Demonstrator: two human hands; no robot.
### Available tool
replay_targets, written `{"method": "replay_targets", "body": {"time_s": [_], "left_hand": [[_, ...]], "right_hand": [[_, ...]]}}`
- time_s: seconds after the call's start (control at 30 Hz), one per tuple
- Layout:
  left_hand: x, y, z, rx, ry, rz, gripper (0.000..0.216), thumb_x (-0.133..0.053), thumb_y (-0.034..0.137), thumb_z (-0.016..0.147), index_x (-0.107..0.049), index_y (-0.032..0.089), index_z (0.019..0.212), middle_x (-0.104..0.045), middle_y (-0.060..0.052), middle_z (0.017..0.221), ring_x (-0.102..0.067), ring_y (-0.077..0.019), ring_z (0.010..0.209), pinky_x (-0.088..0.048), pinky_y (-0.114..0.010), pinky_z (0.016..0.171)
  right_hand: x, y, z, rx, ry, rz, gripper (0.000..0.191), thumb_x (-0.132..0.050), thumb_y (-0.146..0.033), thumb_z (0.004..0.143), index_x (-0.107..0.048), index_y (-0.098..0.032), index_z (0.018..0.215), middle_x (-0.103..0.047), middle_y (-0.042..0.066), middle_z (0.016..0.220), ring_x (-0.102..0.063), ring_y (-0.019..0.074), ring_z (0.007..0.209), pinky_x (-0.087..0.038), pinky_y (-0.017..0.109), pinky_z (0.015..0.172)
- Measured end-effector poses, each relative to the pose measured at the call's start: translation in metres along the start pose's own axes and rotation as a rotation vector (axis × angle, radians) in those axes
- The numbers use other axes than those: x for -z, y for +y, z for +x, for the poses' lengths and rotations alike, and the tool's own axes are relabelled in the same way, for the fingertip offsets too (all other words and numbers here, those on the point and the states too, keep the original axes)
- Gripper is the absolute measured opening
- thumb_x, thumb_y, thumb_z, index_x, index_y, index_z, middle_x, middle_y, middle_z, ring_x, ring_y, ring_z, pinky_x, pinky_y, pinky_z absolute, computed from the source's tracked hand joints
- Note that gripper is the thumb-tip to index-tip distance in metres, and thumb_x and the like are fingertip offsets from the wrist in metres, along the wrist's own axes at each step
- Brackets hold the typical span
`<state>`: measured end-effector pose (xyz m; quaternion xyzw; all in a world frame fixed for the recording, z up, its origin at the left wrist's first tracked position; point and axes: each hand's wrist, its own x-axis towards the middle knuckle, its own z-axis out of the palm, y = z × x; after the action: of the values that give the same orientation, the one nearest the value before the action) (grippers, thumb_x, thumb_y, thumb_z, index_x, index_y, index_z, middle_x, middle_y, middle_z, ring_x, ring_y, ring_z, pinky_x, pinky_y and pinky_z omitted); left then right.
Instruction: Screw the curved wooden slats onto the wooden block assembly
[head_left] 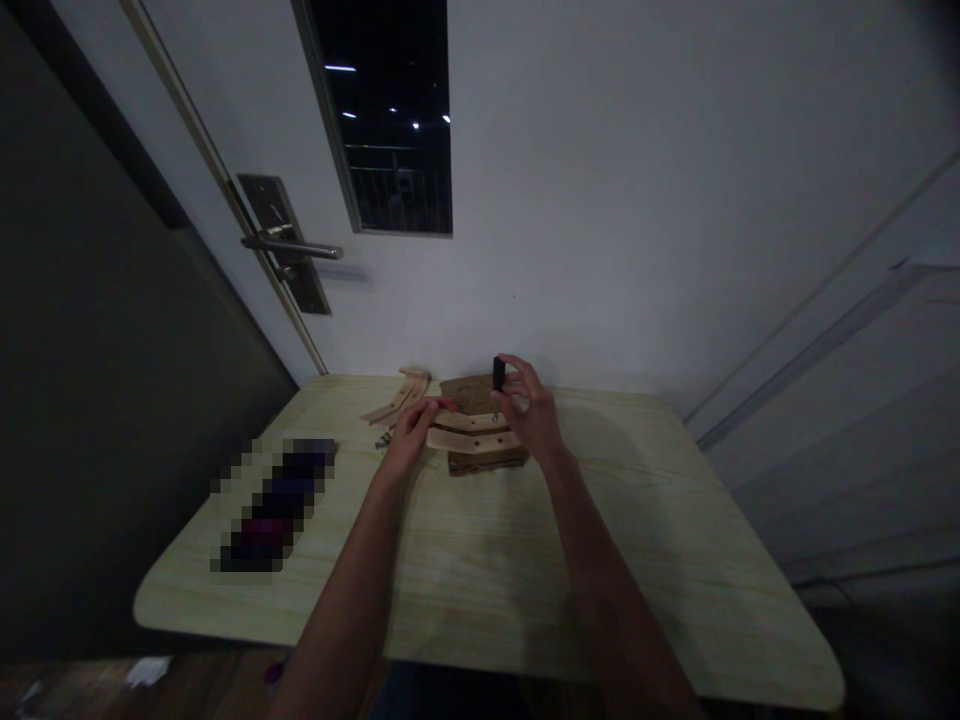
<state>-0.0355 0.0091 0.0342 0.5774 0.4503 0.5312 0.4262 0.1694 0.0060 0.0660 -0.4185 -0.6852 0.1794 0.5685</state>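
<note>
Two light bent wooden pieces with holes lie side by side, a front piece (461, 441) and a rear piece (466, 421). Beneath them is a brown corrugated cardboard block (469, 395). My left hand (415, 422) pinches the left ends of the wood, fingers closed. Over the right part of the wood, my right hand (531, 408) grips a small black block-shaped object (499, 373) upright between thumb and fingers. A small metal piece (495, 416) shows under it at the wood; whether the two are joined is unclear. Small metal screws (384, 440) lie beside my left hand.
More bent wooden pieces (397, 398) rest at the table's back left. A pixelated dark item (277, 505) lies on the left of the pale wooden table (465, 560). Behind the table stands a white door with a metal handle (300, 247) and a dark window (394, 120).
</note>
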Motion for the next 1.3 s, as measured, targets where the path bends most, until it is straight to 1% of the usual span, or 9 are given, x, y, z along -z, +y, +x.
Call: {"method": "replay_targets", "body": {"time_s": [0.2,0.4,0.5,0.77,0.9,1.0,1.17,1.3], "left_hand": [[-0.0006,0.0011,-0.0009,-0.004,0.009,-0.017,0.051,-0.059,0.062,0.08,-0.073,0.016,0.093,-0.074,-0.01,0.097,-0.066,-0.0226,0.092,-0.049,-0.033,0.086],[0.0003,-0.0034,0.0001,-0.002,0.001,-0.024,0.051,-0.06,0.061,0.08,-0.073,0.015,0.097,-0.074,-0.01,0.098,-0.066,-0.0239,0.095,-0.049,-0.034,0.088],[0.0005,-0.0057,0.0012,0.0,-0.001,-0.025,0.05,-0.06,0.061,0.08,-0.074,0.016,0.095,-0.074,-0.01,0.097,-0.066,-0.0237,0.095,-0.048,-0.034,0.089],[0.0002,-0.0045,0.0013,0.011,-0.006,-0.044,0.048,-0.061,0.06,0.08,-0.074,0.017,0.096,-0.074,-0.01,0.099,-0.066,-0.0235,0.094,-0.048,-0.034,0.089],[-0.0003,-0.0033,0.0002,0.027,0.007,-0.047,0.046,-0.061,0.059,0.08,-0.074,0.018,0.096,-0.075,-0.009,0.097,-0.066,-0.0236,0.096,-0.048,-0.035,0.091],[-0.001,-0.0005,-0.0006,0.025,0.01,-0.049,0.048,-0.062,0.06,0.079,-0.074,0.017,0.094,-0.075,-0.01,0.097,-0.066,-0.0243,0.096,-0.048,-0.035,0.092],[-0.0015,0.0027,-0.001,0.011,0.005,-0.05,0.049,-0.062,0.061,0.078,-0.073,0.016,0.092,-0.075,-0.01,0.096,-0.066,-0.0246,0.096,-0.049,-0.036,0.092],[-0.0007,0.0007,-0.0007,0.0,0.004,-0.04,0.048,-0.062,0.06,0.079,-0.074,0.016,0.092,-0.075,-0.011,0.096,-0.066,-0.0246,0.098,-0.048,-0.035,0.093]], "right_hand": [[0.0018,-0.0013,-0.0017,-0.001,-0.019,-0.001,0.042,-0.054,-0.022,0.088,-0.05,-0.026,0.13,-0.068,0.005,0.1,-0.071,0.0179,0.085,-0.06,0.035,0.078],[0.0013,-0.0007,-0.0008,0.025,-0.005,-0.038,0.041,-0.057,-0.021,0.086,-0.053,-0.027,0.127,-0.069,0.004,0.101,-0.07,0.017,0.08,-0.06,0.034,0.076],[0.001,-0.0021,0.0,0.018,-0.002,-0.044,0.04,-0.058,-0.021,0.086,-0.055,-0.027,0.125,-0.069,0.004,0.102,-0.07,0.0166,0.077,-0.06,0.033,0.074],[0.0,-0.0008,-0.0003,0.006,-0.018,-0.043,0.044,-0.061,-0.024,0.086,-0.054,-0.029,0.129,-0.069,0.005,0.11,-0.07,0.0175,0.081,-0.06,0.036,0.079],[0.0004,0.0037,-0.0013,0.037,-0.036,-0.071,0.045,-0.057,-0.026,0.089,-0.051,-0.029,0.134,-0.064,0.007,0.124,-0.069,0.0178,0.089,-0.061,0.036,0.081],[0.0008,0.004,-0.0013,0.051,-0.036,-0.09,0.044,-0.056,-0.027,0.09,-0.052,-0.029,0.133,-0.064,0.006,0.124,-0.068,0.0184,0.094,-0.061,0.035,0.081],[0.0013,-0.0006,-0.0014,0.015,-0.015,-0.057,0.043,-0.057,-0.025,0.089,-0.053,-0.027,0.132,-0.064,0.008,0.124,-0.07,0.0166,0.086,-0.061,0.034,0.079],[0.0012,-0.0009,-0.0023,-0.012,-0.006,-0.04,0.044,-0.057,-0.026,0.088,-0.053,-0.027,0.132,-0.065,0.008,0.117,-0.069,0.0151,0.078,-0.061,0.032,0.076]]}}
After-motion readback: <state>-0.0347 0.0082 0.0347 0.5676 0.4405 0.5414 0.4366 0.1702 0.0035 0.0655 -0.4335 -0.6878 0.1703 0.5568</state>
